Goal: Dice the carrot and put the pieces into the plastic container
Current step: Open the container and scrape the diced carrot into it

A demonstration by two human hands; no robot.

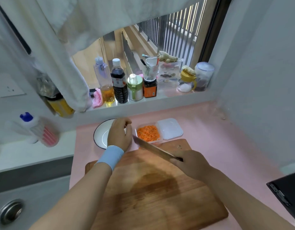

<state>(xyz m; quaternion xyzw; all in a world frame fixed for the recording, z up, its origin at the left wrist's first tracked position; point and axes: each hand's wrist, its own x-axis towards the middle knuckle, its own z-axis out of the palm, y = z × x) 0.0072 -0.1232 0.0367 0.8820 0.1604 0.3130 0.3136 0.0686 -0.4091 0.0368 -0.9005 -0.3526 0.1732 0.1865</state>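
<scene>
Right hand (191, 165) grips the knife (153, 149), tip at the plastic container (156, 141)'s near-left corner; left hand (119, 134)'s closer, grip unclear.

The pink bench (226, 138) carries a wooden cutting board (160, 205), a dark-rimmed white plate (100, 136), a plastic container (157, 141) and, just beside it, a translucent lid (170, 128).

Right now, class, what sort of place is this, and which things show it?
Probably a home kitchen: a wooden cutting board, a knife in the right hand, and sauce bottles along the windowsill.
</scene>
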